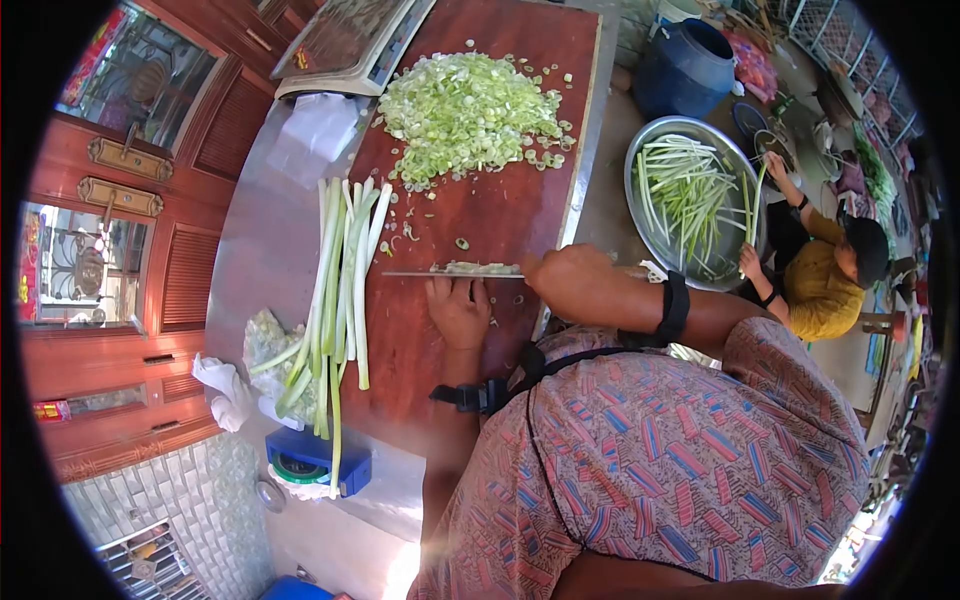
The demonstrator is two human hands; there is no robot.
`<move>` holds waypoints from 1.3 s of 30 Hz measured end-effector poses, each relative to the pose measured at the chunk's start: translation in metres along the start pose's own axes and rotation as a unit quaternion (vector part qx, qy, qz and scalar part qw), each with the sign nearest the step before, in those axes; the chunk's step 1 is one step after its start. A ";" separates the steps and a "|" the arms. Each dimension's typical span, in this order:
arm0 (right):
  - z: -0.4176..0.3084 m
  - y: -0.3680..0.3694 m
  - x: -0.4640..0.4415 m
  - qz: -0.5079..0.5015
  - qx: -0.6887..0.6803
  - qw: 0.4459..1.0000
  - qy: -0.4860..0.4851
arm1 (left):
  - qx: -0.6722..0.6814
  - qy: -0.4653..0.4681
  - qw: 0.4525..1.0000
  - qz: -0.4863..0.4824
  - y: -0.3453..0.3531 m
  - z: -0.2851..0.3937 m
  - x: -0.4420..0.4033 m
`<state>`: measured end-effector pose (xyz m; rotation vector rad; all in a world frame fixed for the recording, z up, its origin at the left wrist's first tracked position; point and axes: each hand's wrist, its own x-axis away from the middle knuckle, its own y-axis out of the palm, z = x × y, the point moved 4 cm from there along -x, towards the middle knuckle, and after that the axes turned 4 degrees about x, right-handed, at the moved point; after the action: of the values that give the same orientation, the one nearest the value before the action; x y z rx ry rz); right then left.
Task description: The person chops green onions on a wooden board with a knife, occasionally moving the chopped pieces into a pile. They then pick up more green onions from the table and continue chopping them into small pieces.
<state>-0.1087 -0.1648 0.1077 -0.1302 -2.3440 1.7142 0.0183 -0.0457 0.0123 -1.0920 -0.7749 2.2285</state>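
Note:
My right hand (572,281) is closed around the handle of a knife (410,274), whose blade points left across the red-brown board (420,370). Cut spring onion bits (478,268) lie along the blade's far side. Close against the near side of the blade is my left hand (462,312), its fingers bent; whatever lies under them is hidden. Left of it rests a bunch of whole spring onions (345,270), reaching past the board's edge. A large heap of sliced spring onion (470,118) covers the far part of the board.
A scale (350,45) stands at the far left, near a plastic bag (315,130). On the right, a person (822,270) handles spring onion stalks over a metal basin (650,222). Behind it stands a blue barrel (680,75). A blue box (350,470) sits at the near left.

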 end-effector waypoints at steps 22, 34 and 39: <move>0.008 0.019 -0.010 0.001 -0.050 0.999 -0.010 | 0.033 -0.014 0.999 0.021 0.002 0.000 0.003; -0.002 0.009 -0.008 -0.018 -0.012 1.000 -0.019 | 0.023 -0.013 0.999 0.020 0.001 0.000 0.002; -0.002 0.025 -0.025 -0.012 -0.038 0.999 -0.018 | 0.022 -0.010 0.999 0.024 0.005 -0.006 0.004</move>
<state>-0.0862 -0.1606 0.0807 -0.0839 -2.4269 1.6314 0.0204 -0.0449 0.0033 -1.0808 -0.7111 2.2892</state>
